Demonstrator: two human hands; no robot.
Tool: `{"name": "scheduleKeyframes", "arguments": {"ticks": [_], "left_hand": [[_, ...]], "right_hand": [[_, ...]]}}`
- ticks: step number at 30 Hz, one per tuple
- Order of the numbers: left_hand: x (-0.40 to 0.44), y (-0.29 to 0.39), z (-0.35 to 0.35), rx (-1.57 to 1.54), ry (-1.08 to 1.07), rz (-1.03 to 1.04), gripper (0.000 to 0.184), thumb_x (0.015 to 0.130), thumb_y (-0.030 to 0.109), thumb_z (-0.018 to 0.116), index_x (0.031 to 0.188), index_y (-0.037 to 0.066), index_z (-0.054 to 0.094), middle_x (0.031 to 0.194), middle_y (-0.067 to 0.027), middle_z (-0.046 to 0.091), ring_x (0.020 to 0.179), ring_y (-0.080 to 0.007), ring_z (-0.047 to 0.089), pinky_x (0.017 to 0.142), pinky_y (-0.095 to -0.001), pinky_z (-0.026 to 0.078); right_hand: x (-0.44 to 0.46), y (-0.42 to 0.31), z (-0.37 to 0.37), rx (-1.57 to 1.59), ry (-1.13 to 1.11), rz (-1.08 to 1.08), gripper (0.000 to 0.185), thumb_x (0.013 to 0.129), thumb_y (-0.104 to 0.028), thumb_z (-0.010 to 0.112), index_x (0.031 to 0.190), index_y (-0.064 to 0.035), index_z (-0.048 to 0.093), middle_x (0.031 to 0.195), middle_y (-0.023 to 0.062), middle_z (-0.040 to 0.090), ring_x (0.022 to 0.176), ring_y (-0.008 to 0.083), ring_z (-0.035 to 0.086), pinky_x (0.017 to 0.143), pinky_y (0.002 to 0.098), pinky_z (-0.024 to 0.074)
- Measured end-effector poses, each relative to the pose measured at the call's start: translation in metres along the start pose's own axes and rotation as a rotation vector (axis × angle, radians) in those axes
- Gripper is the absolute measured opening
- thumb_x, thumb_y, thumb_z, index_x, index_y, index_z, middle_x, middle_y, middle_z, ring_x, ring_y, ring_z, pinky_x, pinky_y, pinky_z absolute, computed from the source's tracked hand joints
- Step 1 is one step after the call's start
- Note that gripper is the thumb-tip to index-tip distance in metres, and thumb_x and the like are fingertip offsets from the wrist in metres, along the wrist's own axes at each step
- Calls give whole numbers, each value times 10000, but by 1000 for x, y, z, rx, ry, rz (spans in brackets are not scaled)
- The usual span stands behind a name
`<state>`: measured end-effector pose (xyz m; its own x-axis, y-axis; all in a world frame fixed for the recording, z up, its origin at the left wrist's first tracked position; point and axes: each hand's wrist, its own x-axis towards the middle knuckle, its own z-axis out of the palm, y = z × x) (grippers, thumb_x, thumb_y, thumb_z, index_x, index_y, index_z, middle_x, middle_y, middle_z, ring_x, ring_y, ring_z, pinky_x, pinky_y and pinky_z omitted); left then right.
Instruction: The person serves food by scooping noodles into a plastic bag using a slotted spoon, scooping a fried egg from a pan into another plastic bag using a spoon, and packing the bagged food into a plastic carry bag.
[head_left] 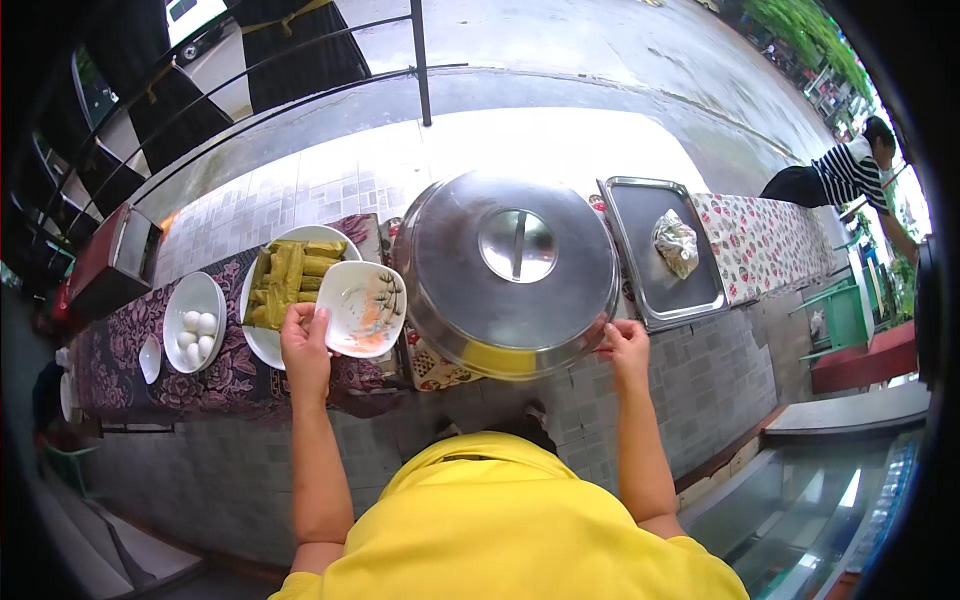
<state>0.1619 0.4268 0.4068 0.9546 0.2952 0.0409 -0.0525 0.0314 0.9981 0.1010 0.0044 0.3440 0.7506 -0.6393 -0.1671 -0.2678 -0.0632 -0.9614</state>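
In my left hand is a small white bowl, gripped by its rim and tilted so its inside shows reddish smears and a dark leaf pattern. Behind that bowl, a white plate carries leaf-wrapped bundles. My right hand pinches the lower right rim of a large round metal lid, which has a flat handle in its centre. Whatever lies beneath the lid is hidden.
To the left, a white bowl holds several eggs, beside a small white dish. A metal tray with a foil-like bundle sits right. A person in stripes leans at far right. A railing stands beyond.
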Motion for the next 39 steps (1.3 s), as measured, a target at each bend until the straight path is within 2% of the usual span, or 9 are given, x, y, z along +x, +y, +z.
{"name": "scheduleKeyframes", "arguments": {"ticks": [2,5,9,18,27,28,29,32,39], "left_hand": [[2,0,-1,-7,13,27,82,897,105,546,900,42,494,682,18,543,534,-33,490,421,-190,382],[-1,1,-7,90,38,24,80,897,105,546,898,46,493,677,23,536,545,-28,482,451,-182,380],[-6,-5,-16,140,17,32,104,898,121,554,933,31,515,835,-14,546,725,-60,500,628,-211,413],[-38,-6,-66,102,153,110,73,914,85,516,912,16,495,847,-25,554,778,-70,500,727,-221,414],[-57,14,-4,76,212,143,69,889,69,551,922,19,517,809,11,535,746,-39,475,689,-180,384],[-61,16,12,30,215,136,65,888,65,552,919,20,519,799,16,532,738,-33,471,682,-175,381],[-66,16,27,-20,216,131,61,886,61,553,917,20,521,790,21,530,729,-27,467,675,-171,377],[-78,5,64,-39,251,151,72,896,97,539,907,29,521,822,9,536,753,-41,468,685,-202,385],[-99,1,159,-297,429,77,120,906,160,488,906,43,515,887,-48,576,846,-124,561,774,-265,440]], "right_hand": [[-3,-18,7,-529,409,-591,142,814,-74,558,939,-8,560,761,92,576,679,225,589,651,330,497],[-14,-91,53,-382,48,-571,205,770,-67,546,959,-3,592,877,148,612,847,287,592,739,371,463],[-2,-127,142,-1025,-290,-476,464,763,-198,598,1144,51,507,980,222,604,940,355,580,787,422,487],[38,-126,166,-1006,-42,-731,578,750,-159,566,1246,59,366,894,194,618,876,346,594,759,427,480],[171,-267,-42,-822,-132,-1122,429,753,-128,478,1162,-25,559,1110,194,605,1056,312,566,931,356,421],[182,-267,-70,-776,-93,-1246,432,756,-136,480,1165,-18,553,936,209,631,872,292,617,799,364,464],[186,-271,-98,-910,-38,-1042,436,759,-143,488,1175,-25,547,714,178,578,614,253,559,614,377,439],[263,-239,-186,-992,69,-946,417,763,-135,518,1160,-8,547,991,239,614,910,343,608,792,377,463],[362,-137,-308,-954,72,-723,433,755,-94,497,1182,-31,535,688,172,569,594,245,574,589,376,440]]}}
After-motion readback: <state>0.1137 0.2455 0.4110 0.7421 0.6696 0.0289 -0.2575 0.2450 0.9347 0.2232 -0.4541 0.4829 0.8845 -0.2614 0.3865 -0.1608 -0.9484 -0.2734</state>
